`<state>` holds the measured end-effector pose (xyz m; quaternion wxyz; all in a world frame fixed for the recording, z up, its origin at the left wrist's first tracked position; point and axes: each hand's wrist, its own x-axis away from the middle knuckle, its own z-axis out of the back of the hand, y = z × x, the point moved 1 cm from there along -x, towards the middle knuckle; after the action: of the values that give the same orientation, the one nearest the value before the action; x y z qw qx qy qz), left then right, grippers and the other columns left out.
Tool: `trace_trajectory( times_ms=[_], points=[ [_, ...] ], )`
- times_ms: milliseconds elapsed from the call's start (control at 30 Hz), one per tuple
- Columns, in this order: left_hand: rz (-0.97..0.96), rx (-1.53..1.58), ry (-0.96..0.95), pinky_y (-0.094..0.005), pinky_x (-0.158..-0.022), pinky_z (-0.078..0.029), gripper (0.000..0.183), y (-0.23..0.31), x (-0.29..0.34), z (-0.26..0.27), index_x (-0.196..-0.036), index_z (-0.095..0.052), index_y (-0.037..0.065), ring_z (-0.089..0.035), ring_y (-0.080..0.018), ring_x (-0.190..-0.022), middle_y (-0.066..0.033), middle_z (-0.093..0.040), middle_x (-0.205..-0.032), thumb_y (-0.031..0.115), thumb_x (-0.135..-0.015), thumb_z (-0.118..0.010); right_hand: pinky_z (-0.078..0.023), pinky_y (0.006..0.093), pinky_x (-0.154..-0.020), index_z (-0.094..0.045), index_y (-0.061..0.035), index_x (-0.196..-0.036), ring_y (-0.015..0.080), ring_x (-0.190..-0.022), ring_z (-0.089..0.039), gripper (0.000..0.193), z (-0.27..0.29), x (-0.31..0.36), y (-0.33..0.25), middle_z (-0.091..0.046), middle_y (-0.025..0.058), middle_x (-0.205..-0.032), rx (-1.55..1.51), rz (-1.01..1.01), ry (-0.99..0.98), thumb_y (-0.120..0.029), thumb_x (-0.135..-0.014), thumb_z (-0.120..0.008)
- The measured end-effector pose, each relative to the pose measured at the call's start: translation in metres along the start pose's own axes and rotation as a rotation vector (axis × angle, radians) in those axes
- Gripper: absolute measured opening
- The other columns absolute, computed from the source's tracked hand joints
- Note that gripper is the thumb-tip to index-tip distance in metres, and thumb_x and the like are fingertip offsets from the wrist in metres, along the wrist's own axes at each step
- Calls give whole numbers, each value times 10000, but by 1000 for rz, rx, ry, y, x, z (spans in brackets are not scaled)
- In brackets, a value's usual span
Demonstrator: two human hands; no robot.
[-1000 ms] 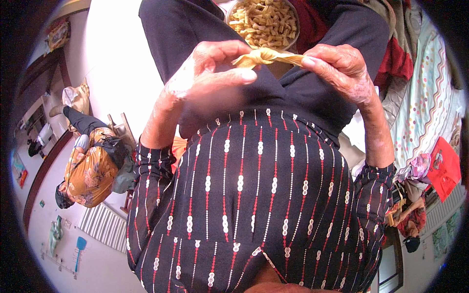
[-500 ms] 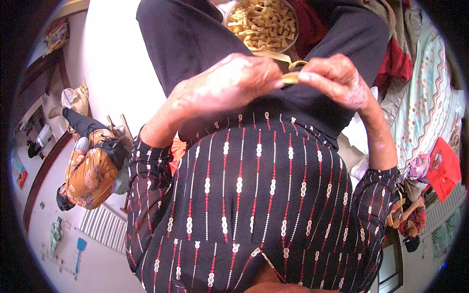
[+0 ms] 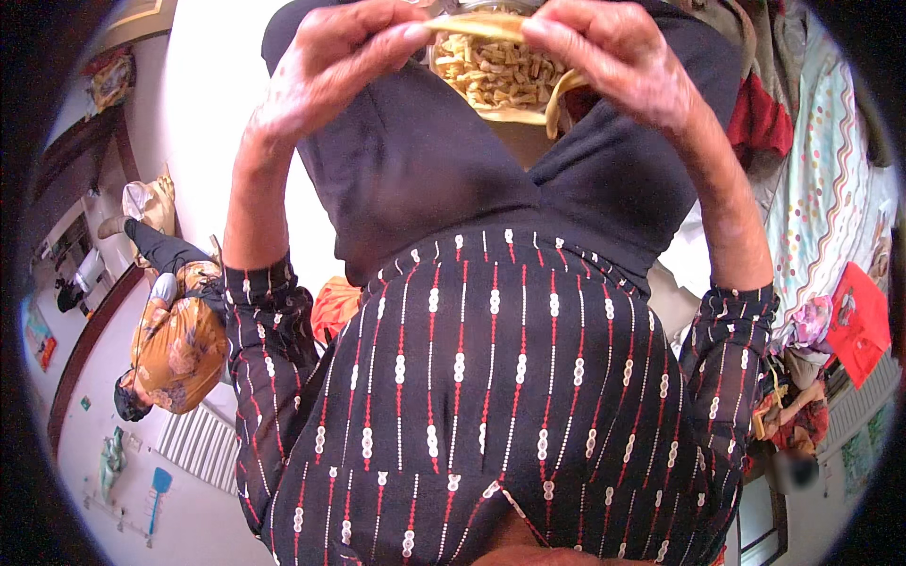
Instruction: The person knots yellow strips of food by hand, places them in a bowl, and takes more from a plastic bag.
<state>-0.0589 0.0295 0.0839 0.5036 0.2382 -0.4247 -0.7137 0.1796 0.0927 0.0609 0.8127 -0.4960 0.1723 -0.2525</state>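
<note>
My left hand (image 3: 330,71) and my right hand (image 3: 623,61) are raised in front of me, each with its thumb and fingers pinched on a long pale-yellow strip (image 3: 477,26). Its exact kind is unclear. Between the hands the strip is stretched nearly level, and a loose curved end hangs below my right hand. Beyond my lap, under the strip, is a round bowl (image 3: 432,68) full of short yellowish cut pieces (image 3: 495,71). Part of its far side is covered by the strip and my hands. A pale yellow band along its near side cannot be told apart from the rim.
My dark trousers (image 3: 415,170) frame the bowl. To the right lie a dotted pale cloth (image 3: 812,189), dark red fabric (image 3: 760,127) and a bright red bag-like item (image 3: 859,325). A person in an orange floral top (image 3: 179,340) sits at left; another person (image 3: 802,415) is at far right.
Both hands have moved forward and apart, from close together over my lap to above the bowl. More of the strip now shows, pulled out between them.
</note>
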Motion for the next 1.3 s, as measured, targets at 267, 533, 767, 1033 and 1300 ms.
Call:
trace_trajectory(
  times_ms=[267, 533, 767, 1033, 1300],
  points=[
    [149, 207, 173, -211, -508, -433, 211, -26, -76, -3, -917, -597, 26, -474, -74, -557, 13, -494, -681, 234, -893, -572, -368, 216, -535, -620, 9, -792, 52, -603, -460, 198, 46, -38, 41, -501, -54, -648, -203, -68, 134, -136, -899, -540],
    [16, 135, 247, -220, -486, -353, 197, -58, -116, -6, -811, -618, 8, -424, -53, -564, 41, -497, -617, 194, -867, -585, -293, 192, -486, -647, -37, -780, 17, -539, -369, 209, 55, -56, 75, -476, -86, -604, -300, -154, 126, -183, -896, -552],
    [-74, 305, 382, -214, -503, -367, 180, -88, -128, -14, -824, -628, 14, -456, -60, -583, 35, -533, -630, 185, -865, -587, -294, 192, -457, -656, -32, -770, 23, -522, -390, 227, 53, -70, 93, -485, -75, -586, -221, -21, 200, -206, -886, -567],
    [262, -249, 415, -288, -556, -446, 229, -71, -116, -13, -853, -637, 13, -534, -130, -606, -70, -605, -688, 230, -855, -566, -324, 217, -481, -639, -30, -722, 39, -529, -406, 228, 40, -72, 92, -492, -54, -567, -250, -85, 205, -192, -873, -588],
    [112, -9, 335, -287, -444, -360, 235, -61, -75, -41, -696, -524, -15, -426, -101, -506, -23, -458, -534, 140, -872, -550, -323, 199, -478, -621, -1, -777, 36, -538, -420, 202, 37, -5, 80, -490, -49, -607, -209, -249, 284, -170, -878, -578]
  ],
)
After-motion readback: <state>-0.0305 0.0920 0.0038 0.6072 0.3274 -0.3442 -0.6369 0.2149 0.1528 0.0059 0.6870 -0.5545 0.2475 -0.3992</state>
